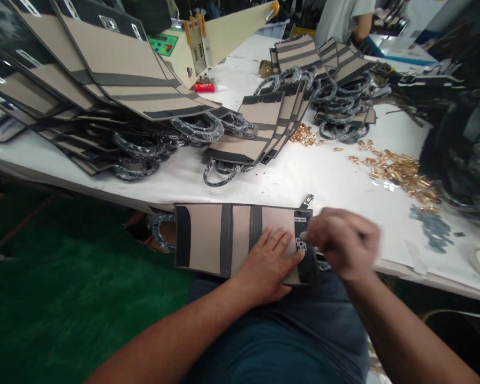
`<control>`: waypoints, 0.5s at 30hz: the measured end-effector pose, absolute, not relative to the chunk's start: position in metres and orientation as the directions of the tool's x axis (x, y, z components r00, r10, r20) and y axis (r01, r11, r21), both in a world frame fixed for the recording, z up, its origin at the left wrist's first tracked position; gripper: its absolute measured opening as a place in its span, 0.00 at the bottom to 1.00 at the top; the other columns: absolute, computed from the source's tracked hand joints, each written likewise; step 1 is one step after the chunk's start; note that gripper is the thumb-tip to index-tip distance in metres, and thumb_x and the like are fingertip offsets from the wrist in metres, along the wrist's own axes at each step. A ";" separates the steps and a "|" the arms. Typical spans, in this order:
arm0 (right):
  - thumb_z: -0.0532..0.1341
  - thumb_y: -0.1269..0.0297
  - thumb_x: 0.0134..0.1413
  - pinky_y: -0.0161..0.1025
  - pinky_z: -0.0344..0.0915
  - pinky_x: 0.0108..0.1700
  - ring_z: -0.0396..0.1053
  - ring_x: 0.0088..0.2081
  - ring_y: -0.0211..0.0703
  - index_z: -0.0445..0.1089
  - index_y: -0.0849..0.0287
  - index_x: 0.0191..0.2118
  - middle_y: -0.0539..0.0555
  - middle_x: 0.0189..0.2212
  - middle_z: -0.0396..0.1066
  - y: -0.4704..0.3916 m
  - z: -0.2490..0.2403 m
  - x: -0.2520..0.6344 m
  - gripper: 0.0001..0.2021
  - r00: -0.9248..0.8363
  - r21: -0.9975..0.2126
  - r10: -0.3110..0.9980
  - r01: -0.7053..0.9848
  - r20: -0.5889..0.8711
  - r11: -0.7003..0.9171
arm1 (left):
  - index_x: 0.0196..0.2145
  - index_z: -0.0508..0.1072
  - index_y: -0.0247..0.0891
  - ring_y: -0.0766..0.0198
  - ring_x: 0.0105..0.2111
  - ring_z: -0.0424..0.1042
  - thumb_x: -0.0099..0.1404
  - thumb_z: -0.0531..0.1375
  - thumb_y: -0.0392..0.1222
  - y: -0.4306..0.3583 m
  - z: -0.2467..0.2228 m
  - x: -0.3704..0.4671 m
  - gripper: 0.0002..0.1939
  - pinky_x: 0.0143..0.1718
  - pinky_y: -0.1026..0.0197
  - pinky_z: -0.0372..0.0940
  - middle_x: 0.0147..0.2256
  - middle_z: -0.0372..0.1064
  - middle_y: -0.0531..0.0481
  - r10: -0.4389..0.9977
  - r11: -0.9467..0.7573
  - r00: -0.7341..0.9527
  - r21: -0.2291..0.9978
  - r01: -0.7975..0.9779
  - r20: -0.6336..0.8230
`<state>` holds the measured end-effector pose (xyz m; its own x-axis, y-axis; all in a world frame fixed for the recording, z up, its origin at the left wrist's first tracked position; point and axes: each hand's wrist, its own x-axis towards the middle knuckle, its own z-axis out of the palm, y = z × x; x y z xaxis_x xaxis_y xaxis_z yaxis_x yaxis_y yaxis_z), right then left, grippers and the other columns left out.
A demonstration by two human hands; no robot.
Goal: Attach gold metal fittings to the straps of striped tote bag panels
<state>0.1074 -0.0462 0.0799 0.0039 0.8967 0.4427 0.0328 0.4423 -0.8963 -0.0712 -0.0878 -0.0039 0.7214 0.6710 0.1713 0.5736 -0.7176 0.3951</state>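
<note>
A beige bag panel with dark grey bands and black ends lies across my lap and the table's front edge. My left hand rests flat on it, fingers spread, the thumb beside a small metal fitting on the black right end. Over that end is my right hand, closed and blurred by motion. A pale tip pokes out of the fist towards the fitting; what it belongs to is hidden. A plastic-wrapped handle sticks out at the panel's left end. A metal clasp shows at its upper right corner.
More panels with wrapped handles are stacked at the left, and others in the middle. Gold metal pieces and grey pieces lie scattered at the right. A cream machine and a red tube stand behind. Another person is at the back.
</note>
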 end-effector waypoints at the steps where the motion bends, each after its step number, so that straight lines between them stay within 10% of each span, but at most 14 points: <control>1: 0.64 0.59 0.69 0.40 0.58 0.24 0.58 0.20 0.39 0.64 0.55 0.20 0.48 0.17 0.61 -0.047 0.075 0.109 0.23 -0.006 -0.912 0.915 0.085 0.403 0.402 | 0.68 0.65 0.39 0.36 0.72 0.52 0.59 0.71 0.52 -0.088 -0.006 -0.071 0.42 0.74 0.33 0.38 0.70 0.56 0.29 0.670 -0.720 0.719 0.393 0.572 0.183; 15: 0.62 0.59 0.69 0.42 0.57 0.29 0.59 0.24 0.41 0.62 0.55 0.21 0.49 0.20 0.62 -0.057 0.054 0.125 0.22 -0.034 -0.940 0.957 0.180 0.287 0.289 | 0.69 0.65 0.40 0.36 0.73 0.50 0.65 0.66 0.52 -0.098 0.000 -0.068 0.37 0.74 0.31 0.38 0.70 0.58 0.33 0.691 -0.702 0.711 0.361 0.614 0.135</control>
